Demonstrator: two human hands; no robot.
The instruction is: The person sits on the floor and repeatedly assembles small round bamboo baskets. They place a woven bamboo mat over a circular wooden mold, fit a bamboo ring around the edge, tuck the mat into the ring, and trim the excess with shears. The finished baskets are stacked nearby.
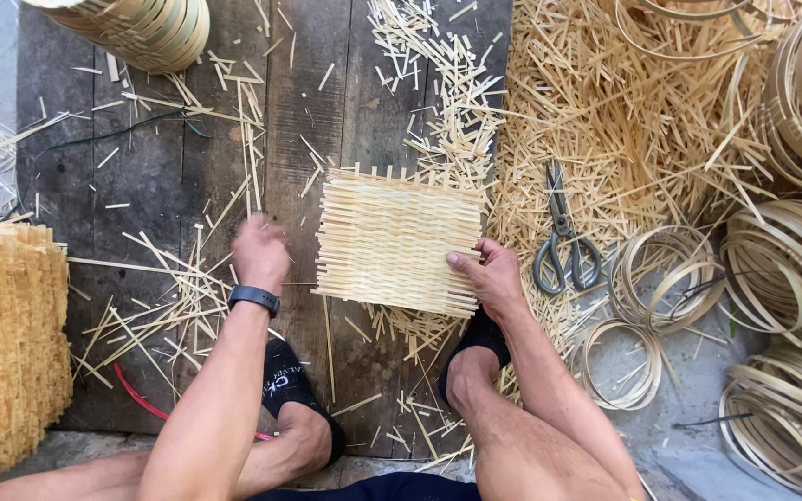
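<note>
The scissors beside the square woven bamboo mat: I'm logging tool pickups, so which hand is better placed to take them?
Probably the right hand: it rests on the mat's right edge, nearest the grey metal scissors. The left hand is across the mat.

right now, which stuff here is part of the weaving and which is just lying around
In hand:
woven strip mat
right hand on its edge
left hand beside it

Lying about:
scissors
bamboo rings
stack of mats

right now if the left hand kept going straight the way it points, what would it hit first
Probably the loose pale bamboo slivers on the dark wooden board just beyond the left hand; it is motion-blurred, so its height above them is unclear.
</note>
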